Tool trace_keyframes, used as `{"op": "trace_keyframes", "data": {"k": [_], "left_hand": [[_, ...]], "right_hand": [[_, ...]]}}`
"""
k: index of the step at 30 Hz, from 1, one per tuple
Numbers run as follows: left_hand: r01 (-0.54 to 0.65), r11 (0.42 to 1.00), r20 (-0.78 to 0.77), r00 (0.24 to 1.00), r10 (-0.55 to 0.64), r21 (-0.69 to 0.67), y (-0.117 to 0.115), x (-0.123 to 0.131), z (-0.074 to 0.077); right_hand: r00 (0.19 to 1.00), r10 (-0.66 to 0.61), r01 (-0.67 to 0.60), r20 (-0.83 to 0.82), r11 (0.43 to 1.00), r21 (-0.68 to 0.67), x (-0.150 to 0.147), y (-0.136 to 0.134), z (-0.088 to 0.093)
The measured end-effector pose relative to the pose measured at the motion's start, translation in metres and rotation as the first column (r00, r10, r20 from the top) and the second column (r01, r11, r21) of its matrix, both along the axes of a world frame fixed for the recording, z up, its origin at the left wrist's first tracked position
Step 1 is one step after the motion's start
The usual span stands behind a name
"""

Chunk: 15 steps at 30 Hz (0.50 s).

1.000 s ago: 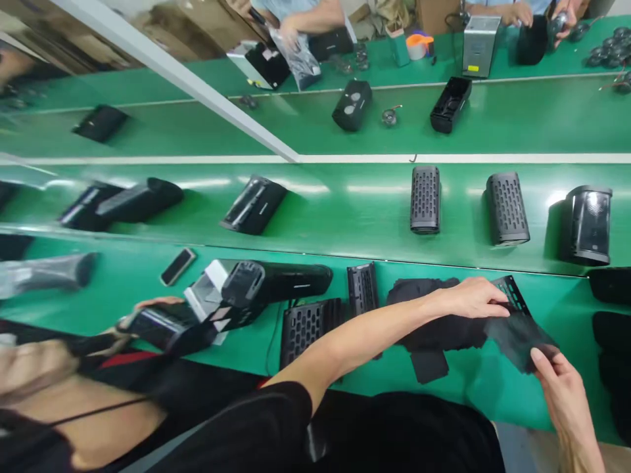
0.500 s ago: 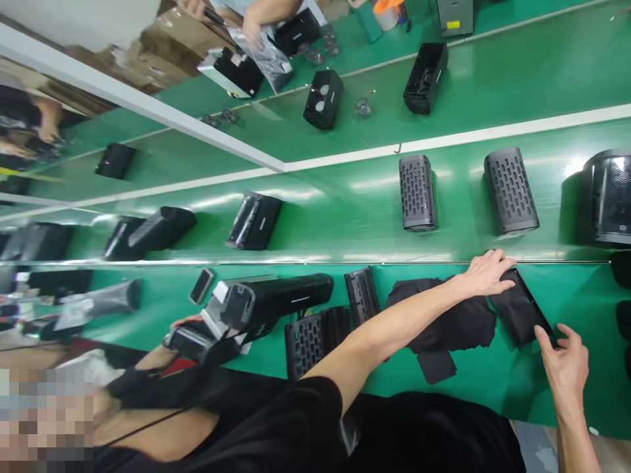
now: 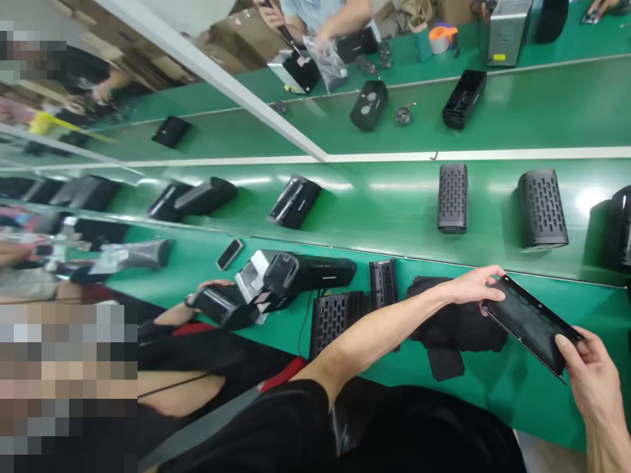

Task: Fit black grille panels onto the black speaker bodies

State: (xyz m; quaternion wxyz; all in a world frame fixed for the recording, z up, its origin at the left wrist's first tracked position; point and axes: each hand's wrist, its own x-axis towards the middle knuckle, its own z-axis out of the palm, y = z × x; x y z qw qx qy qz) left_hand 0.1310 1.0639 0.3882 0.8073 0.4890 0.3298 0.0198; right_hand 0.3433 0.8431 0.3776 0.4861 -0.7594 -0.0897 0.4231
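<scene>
A flat black grille panel covered with black cloth [image 3: 530, 323] is held tilted above the green bench [image 3: 497, 401]. My left hand [image 3: 470, 286] pinches its upper left end, and my right hand [image 3: 591, 368] grips its lower right end. Just under my left wrist a pile of black cloth pieces [image 3: 456, 328] lies on the bench. Left of the cloth are perforated black grille panels [image 3: 338, 318] and a smaller grille [image 3: 383, 284].
A long black speaker body [image 3: 305, 272] and a phone [image 3: 230, 253] lie further left, where another person's hand [image 3: 207, 295] holds a black part. Finished speakers [image 3: 452, 197] [image 3: 542, 209] stand on the conveyor belt. Across it, another worker's hands [image 3: 325, 33] handle a bag.
The cloth-covered panel has been lifted off the bench and tilted up between both hands. My right hand took hold of its lower end. The camera view shifted.
</scene>
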Motion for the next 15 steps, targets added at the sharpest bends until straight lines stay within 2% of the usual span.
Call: {"op": "trace_keyframes", "data": {"k": [3, 6, 9, 15], "left_hand": [[-0.087, 0.994, -0.007, 0.996, 0.088, 0.068, -0.012, -0.018, 0.023], [-0.138, 0.99, 0.053, 0.989, 0.137, 0.03, -0.023, -0.033, 0.04], [-0.177, 0.984, 0.099, 0.979, 0.176, 0.004, -0.033, -0.045, 0.048], [-0.232, 0.973, 0.137, 0.963, 0.231, -0.014, -0.045, -0.061, 0.055]], "right_hand": [[0.997, 0.059, -0.056, -0.05, 0.997, 0.057, -0.008, 0.004, 0.017], [0.991, 0.083, -0.073, -0.104, 0.992, 0.101, -0.013, 0.004, 0.031], [0.989, 0.097, -0.085, -0.115, 0.991, 0.107, -0.017, 0.003, 0.043], [0.989, 0.108, -0.098, -0.103, 0.99, 0.099, -0.025, -0.001, 0.057]]}}
